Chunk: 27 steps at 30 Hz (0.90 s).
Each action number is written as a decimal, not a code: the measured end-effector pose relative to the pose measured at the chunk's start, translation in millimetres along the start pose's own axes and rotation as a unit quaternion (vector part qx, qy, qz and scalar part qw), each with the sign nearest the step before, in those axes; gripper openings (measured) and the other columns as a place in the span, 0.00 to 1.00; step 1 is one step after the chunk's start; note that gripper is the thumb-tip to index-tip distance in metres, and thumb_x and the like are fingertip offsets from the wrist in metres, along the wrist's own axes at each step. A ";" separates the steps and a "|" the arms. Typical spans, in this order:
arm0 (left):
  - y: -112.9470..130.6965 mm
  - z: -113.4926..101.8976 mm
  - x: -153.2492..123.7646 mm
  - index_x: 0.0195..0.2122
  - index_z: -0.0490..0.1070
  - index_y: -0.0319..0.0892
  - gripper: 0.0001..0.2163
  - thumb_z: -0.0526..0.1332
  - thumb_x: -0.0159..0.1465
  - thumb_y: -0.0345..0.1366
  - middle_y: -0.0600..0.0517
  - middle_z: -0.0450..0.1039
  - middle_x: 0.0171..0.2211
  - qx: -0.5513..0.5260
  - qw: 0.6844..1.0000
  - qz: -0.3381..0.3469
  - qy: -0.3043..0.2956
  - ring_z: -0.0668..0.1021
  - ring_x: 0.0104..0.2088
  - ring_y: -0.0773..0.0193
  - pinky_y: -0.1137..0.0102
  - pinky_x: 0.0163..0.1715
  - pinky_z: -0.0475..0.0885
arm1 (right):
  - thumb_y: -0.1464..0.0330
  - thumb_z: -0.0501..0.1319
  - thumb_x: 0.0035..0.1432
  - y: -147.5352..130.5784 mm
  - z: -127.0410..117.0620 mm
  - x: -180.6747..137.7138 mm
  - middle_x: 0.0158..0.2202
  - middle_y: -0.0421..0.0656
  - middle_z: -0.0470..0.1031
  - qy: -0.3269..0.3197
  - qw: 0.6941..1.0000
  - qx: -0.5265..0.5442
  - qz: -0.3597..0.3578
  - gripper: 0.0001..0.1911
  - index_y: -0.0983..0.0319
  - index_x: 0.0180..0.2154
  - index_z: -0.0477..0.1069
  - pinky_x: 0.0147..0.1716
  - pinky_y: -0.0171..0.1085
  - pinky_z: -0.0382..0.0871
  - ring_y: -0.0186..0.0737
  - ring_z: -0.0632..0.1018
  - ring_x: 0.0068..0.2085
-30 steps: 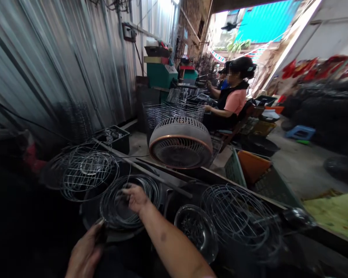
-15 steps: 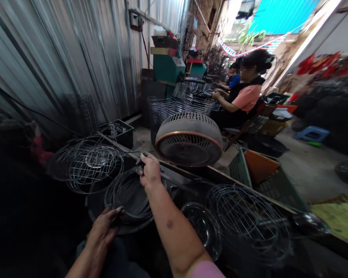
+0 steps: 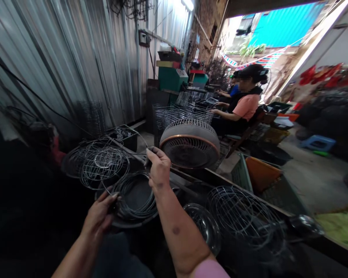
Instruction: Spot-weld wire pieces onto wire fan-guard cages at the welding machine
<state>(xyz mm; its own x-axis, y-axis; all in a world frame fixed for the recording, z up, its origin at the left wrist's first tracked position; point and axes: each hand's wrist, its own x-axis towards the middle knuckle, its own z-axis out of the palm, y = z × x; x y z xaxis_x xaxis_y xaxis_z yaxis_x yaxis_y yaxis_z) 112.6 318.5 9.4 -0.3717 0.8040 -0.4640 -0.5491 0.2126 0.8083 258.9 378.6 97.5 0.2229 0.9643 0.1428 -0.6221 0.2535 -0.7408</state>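
Observation:
A thin metal wire hoop (image 3: 139, 135) is held up between my hands. My right hand (image 3: 160, 166) pinches it at the right, just in front of the fan. My left hand (image 3: 100, 212) closes thumb and fingers on its lower left part. Part of the hoop blends into the wires behind it. Beneath my hands, a stack of wire rings (image 3: 133, 212) lies in a dark round basin (image 3: 124, 224). Beyond my left hand sits a pile of round wire grids (image 3: 104, 164).
A round fan (image 3: 190, 148) stands ahead of my right hand. On the right lie more wire grids (image 3: 240, 212) and a shiny metal bowl (image 3: 205, 227). Green crates (image 3: 287, 197) stand beyond a long rail. A seated co-worker (image 3: 246, 104) handles wire racks farther back.
A wire hoop now shows raised between my hands. My left hand has moved up slightly, and my right hand has shifted right. The camera view has tilted up a little.

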 end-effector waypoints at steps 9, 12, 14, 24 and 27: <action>40.3 -68.1 -62.5 0.51 0.73 0.44 0.26 0.66 0.48 0.23 0.50 0.78 0.30 0.163 0.974 0.129 0.090 0.79 0.26 0.63 0.76 0.22 0.73 | 0.69 0.64 0.42 8.2 -50.7 -13.3 0.27 0.37 0.75 -0.119 0.960 -0.251 0.010 0.15 0.62 0.37 0.72 0.22 0.30 0.68 0.32 0.73 0.24; 46.4 -104.8 -96.0 0.42 0.78 0.42 0.20 0.69 0.46 0.27 0.50 0.79 0.31 0.273 0.941 0.166 0.112 0.78 0.28 0.63 0.78 0.21 0.70 | 0.70 0.64 0.42 25.5 -58.4 -32.0 0.40 0.44 0.79 -0.176 0.894 -0.407 -0.054 0.19 0.62 0.41 0.75 0.46 0.42 0.71 0.43 0.77 0.42; 46.6 -125.6 -117.2 0.39 0.79 0.40 0.17 0.69 0.45 0.28 0.50 0.78 0.30 0.296 0.931 0.182 0.113 0.77 0.27 0.64 0.77 0.23 0.70 | 0.70 0.63 0.44 37.0 -50.7 -48.1 0.44 0.47 0.78 -0.224 0.859 -0.454 -0.075 0.19 0.62 0.42 0.76 0.52 0.47 0.67 0.47 0.76 0.47; 26.1 -228.7 -192.7 0.43 0.78 0.38 0.17 0.65 0.52 0.37 0.49 0.78 0.33 0.275 0.915 0.243 0.166 0.75 0.25 0.66 0.71 0.32 0.72 | 0.67 0.61 0.52 59.2 30.6 -144.9 0.34 0.45 0.80 -0.459 0.782 -0.395 -0.146 0.10 0.61 0.35 0.79 0.41 0.39 0.71 0.42 0.79 0.36; 17.3 -259.2 -211.8 0.40 0.78 0.37 0.15 0.65 0.51 0.36 0.48 0.78 0.33 0.241 0.918 0.248 0.195 0.77 0.27 0.65 0.69 0.35 0.72 | 0.65 0.62 0.52 63.4 42.0 -166.6 0.31 0.44 0.79 -0.474 0.782 -0.380 -0.135 0.09 0.61 0.33 0.79 0.36 0.38 0.71 0.41 0.78 0.33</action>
<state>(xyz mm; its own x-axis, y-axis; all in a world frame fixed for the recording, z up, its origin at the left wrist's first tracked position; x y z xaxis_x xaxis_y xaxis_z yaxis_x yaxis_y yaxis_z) -12.1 8.0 27.7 -0.7782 0.6278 -0.0144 0.1197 0.1708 0.9780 150.8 237.2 54.3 -0.6120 0.5979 0.5177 0.0590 0.6872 -0.7240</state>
